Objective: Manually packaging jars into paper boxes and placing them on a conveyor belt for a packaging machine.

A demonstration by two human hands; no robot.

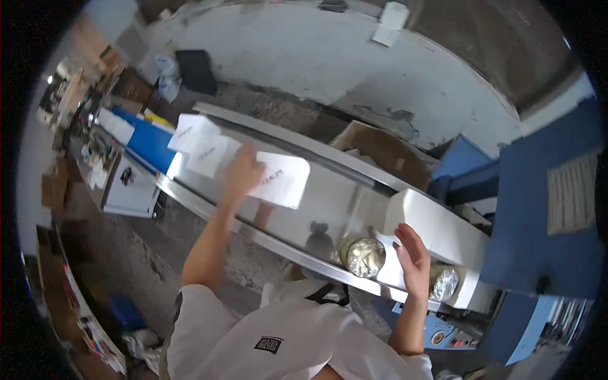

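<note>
Both hands are spread flat, the left hand [244,170] pressing a white packet [283,179] on the steel worktop [329,202], the right hand [413,259] on another packet [394,266]; they look light, floppy, best gripped by the edges.

Bare steel tray [329,209] — packets [282,179] leftward

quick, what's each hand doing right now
left hand: open, flat on a white paper sheet.
right hand: open, fingers spread against a white packet, not gripping.
</note>
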